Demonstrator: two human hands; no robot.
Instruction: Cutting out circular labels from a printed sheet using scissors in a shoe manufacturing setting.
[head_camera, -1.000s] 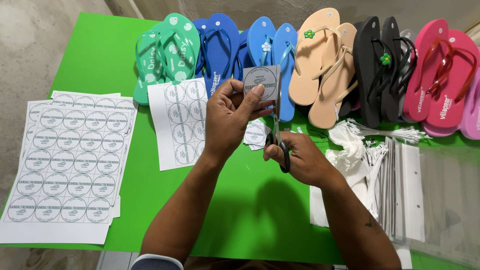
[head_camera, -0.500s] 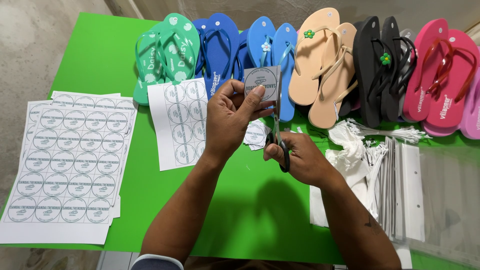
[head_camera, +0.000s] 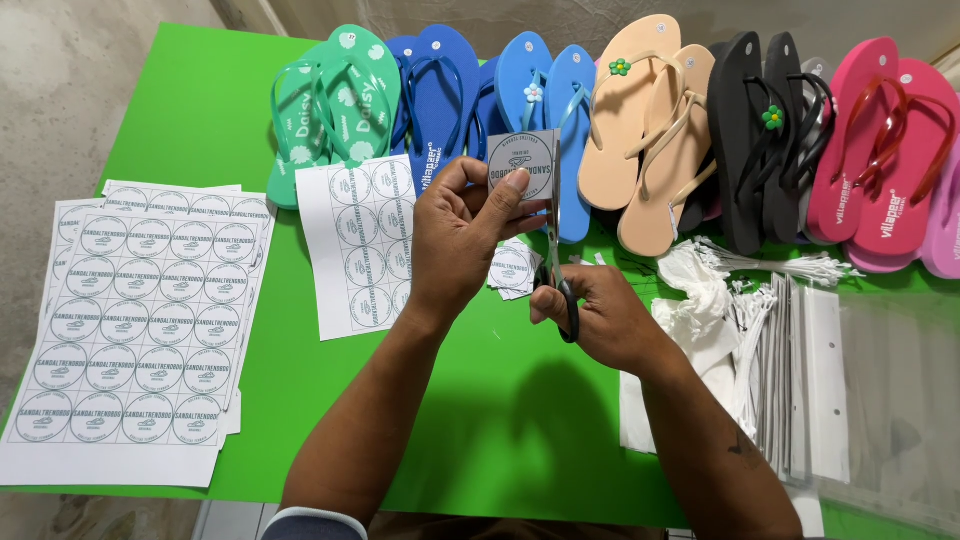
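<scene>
Green table (head_camera: 200, 110) carries row of flip-flops (head_camera: 640, 120) along far edge, printed label sheets (head_camera: 130, 320) at left. Left hand (head_camera: 460, 235) pinches paper label (head_camera: 522, 162) above table centre. Right hand (head_camera: 600, 315) grips scissors (head_camera: 558, 265), blades at label's edge.

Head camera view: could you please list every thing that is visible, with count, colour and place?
table: one, green, under everything
flip-flops: several pairs, green, blue, beige, black, pink, far edge
label sheets: a stack, white, left
cut sheet: one, white, centre
cut labels: small pile, white, beyond the hands
plastic ties: bundle, white, right
clear bags: stack, right
label: one, white, in left hand
scissors: one, black handles, in right hand
</scene>
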